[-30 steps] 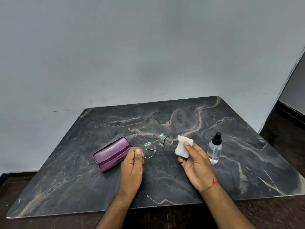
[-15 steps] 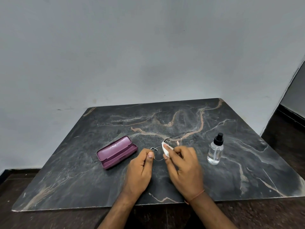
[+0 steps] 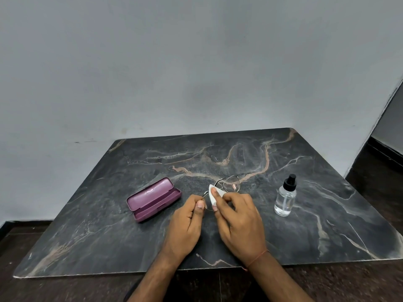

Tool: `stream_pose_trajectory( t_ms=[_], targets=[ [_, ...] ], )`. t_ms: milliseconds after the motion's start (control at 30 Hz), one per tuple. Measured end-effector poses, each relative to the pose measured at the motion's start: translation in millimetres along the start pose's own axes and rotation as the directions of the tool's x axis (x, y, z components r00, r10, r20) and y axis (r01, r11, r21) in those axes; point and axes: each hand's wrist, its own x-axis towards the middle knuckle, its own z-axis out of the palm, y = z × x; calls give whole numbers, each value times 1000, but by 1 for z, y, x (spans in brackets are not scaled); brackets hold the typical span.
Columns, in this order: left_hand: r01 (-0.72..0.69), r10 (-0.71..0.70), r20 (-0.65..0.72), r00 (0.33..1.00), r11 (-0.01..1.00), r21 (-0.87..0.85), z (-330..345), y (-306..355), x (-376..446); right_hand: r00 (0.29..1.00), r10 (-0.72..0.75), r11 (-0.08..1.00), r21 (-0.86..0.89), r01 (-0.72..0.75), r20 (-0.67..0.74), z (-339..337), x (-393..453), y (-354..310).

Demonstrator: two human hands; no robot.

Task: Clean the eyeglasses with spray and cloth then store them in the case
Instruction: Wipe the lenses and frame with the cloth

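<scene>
Thin wire-rimmed eyeglasses (image 3: pixel 231 183) are held just above the dark marble table (image 3: pixel 327 225). My left hand (image 3: pixel 187 225) pinches the frame at the near lens. My right hand (image 3: pixel 238 221) grips a folded white cloth (image 3: pixel 214 194) and presses it over that near lens, thumb on top. The far lens sticks out free beyond the cloth. An open purple glasses case (image 3: pixel 152 199) lies left of my hands with nothing inside. A clear spray bottle (image 3: pixel 285 198) with a black nozzle stands upright to the right.
The table backs onto a grey wall (image 3: pixel 196 73). Dark wooden floor (image 3: pixel 375 177) shows at the right and along the table's near edge.
My right hand brought the cloth from beside the glasses onto the near lens and closed over it. My left hand has kept its hold on the frame.
</scene>
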Motion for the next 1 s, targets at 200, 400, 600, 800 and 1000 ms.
stream_pose_trajectory(
  t_ms=[200,400,600,800,1000],
  targets=[
    [11,-11,-9,1000,998,-57,-1,3,1,990,-125,992,-2,125,60,0,-4,-1],
    [9,-12,-49,999,998,-67,0,0,2,1000,1,1000,-20,-2,-16,2,1,2],
    [35,-41,-60,997,994,-99,-1,-1,3,982,-173,984,-34,176,68,0,-4,-2],
    [44,-53,-66,996,990,-133,0,-2,3,998,-63,997,-39,64,5,1,-1,1],
    [66,-80,-70,994,981,-182,0,-1,4,991,-132,990,-49,134,35,0,-2,-1]
  ],
)
